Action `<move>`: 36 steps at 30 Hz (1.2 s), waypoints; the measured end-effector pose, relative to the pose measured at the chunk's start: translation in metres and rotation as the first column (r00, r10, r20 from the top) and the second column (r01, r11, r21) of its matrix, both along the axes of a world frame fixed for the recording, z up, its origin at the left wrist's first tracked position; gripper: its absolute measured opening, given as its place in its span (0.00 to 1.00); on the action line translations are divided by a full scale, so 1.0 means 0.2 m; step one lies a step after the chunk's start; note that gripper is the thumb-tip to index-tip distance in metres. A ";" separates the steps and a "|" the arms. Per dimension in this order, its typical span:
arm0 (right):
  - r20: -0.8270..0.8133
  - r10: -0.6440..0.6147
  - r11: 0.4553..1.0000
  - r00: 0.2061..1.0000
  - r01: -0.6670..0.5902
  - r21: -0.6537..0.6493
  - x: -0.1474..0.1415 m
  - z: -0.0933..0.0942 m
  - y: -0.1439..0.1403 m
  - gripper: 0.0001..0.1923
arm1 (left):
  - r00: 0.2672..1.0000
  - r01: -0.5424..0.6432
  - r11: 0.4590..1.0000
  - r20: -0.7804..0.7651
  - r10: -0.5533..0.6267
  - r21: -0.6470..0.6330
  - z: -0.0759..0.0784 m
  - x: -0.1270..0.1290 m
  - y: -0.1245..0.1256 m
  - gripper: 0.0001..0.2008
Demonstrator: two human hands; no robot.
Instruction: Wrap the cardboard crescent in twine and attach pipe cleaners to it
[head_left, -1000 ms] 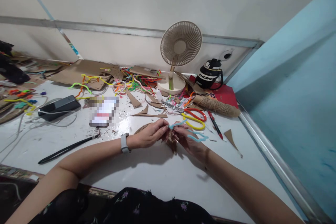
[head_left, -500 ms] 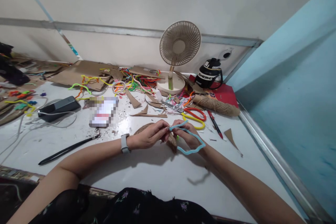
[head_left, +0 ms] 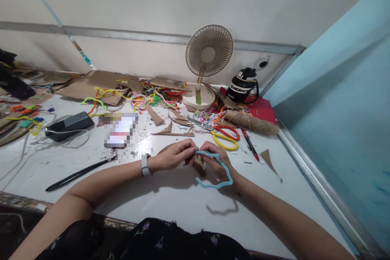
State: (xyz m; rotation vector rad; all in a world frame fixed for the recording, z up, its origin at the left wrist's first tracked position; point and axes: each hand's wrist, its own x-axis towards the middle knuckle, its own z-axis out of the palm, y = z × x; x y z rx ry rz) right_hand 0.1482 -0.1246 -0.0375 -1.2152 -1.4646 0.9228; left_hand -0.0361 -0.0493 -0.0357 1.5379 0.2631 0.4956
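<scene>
A light blue pipe cleaner point(head_left: 226, 170) is pinched at one end between my two hands; the rest bends in a loop over my right wrist and back toward the left. My left hand point(head_left: 179, 153) closes its thumb and fingers on that end. Close against it, my right hand point(head_left: 215, 158) is also closed, its fingertips meeting the pipe cleaner. Beneath both hands is a brown twine-wrapped piece point(head_left: 200, 165), mostly hidden by the fingers. Exactly how the fingers grip it cannot be made out.
Scissors point(head_left: 224, 135) with red and yellow handles lie beyond my hands, beside a red pen point(head_left: 250, 144) and a twine roll point(head_left: 251, 122). A fan point(head_left: 209, 50) and black jug point(head_left: 242, 85) stand behind. Phone point(head_left: 121, 130) and power bank point(head_left: 69, 126) lie left, among cardboard scraps.
The pipe cleaner's loop has swung down and its free end has shifted left. My right hand has come closer to my left, and the doubled strand between them now lies flatter.
</scene>
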 end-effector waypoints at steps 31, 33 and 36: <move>-0.063 0.140 0.927 0.988 -0.153 -0.342 0.02 0.12 0.05 0.27 | 0.945 0.270 0.933 -0.249 -0.210 0.237 0.11 -0.03 0.04 0.20; -0.037 0.101 0.942 0.994 -0.108 -0.319 0.04 0.15 0.05 0.27 | 0.963 0.183 0.970 -0.228 -0.145 0.159 0.10 -0.02 0.03 0.20; -0.011 0.084 0.952 0.996 -0.083 -0.295 0.05 0.18 0.05 0.27 | 0.967 0.132 0.988 -0.232 -0.109 0.086 0.08 0.00 0.01 0.22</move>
